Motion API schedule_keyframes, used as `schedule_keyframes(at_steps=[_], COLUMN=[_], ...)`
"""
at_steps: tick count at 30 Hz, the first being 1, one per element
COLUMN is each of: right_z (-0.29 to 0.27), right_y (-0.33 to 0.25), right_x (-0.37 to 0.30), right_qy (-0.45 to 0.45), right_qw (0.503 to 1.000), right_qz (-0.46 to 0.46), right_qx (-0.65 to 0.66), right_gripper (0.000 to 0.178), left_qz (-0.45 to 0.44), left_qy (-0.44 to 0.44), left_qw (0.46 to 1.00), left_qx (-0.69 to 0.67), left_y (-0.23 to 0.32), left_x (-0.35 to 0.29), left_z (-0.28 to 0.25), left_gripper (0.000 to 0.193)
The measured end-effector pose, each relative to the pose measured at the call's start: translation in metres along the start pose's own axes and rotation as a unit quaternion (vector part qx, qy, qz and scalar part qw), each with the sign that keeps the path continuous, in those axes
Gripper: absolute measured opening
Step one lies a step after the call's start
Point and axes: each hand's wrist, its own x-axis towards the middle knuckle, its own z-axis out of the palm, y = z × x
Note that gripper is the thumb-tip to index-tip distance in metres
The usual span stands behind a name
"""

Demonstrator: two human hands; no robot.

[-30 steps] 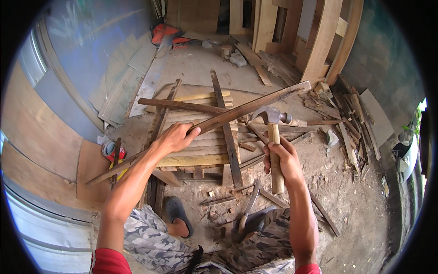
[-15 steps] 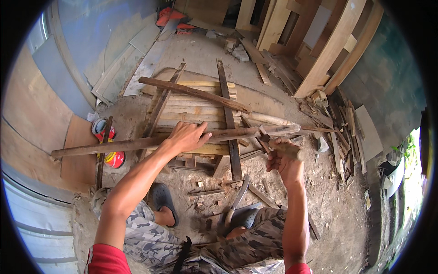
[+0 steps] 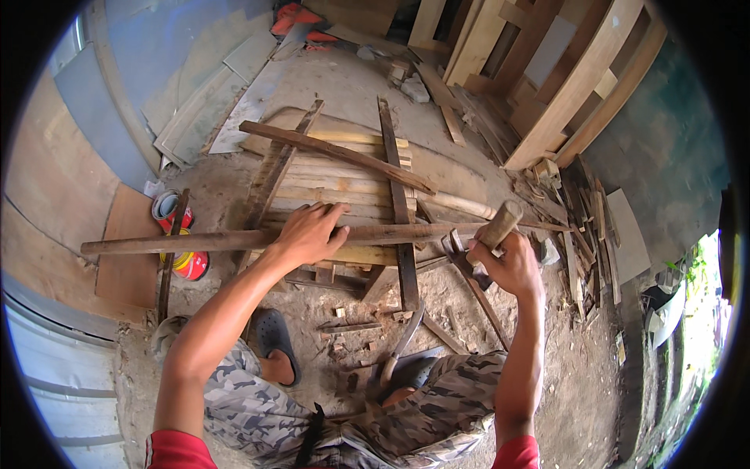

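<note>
Two hands engaged: my left hand lies flat, fingers spread, pressing the long dark wooden strip down across the slatted wooden frame; my right hand is closed around the wooden handle of the claw hammer, head low against the strip. Judgement: prying in progress, strip not yet freed, several slats left on the frame.
</note>
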Motion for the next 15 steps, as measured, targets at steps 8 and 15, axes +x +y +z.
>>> schedule_keyframes(at_steps=[8,15], right_z=[0.042,0.067], right_y=[-0.017,-0.064], right_x=[0.050,0.092], right_qy=[0.033,-0.124], right_qw=[0.909,0.969], right_qz=[0.054,0.136], right_qx=[0.412,0.163], right_gripper=[0.012,0.028], left_qz=[-0.066,-0.075], left_qy=[-0.003,0.009], left_qw=[0.997,0.997], left_qx=[0.033,0.015], left_y=[-0.017,-0.021], left_x=[-0.014,-0.021], left_z=[-0.017,-0.018], left_gripper=[0.030,0.029])
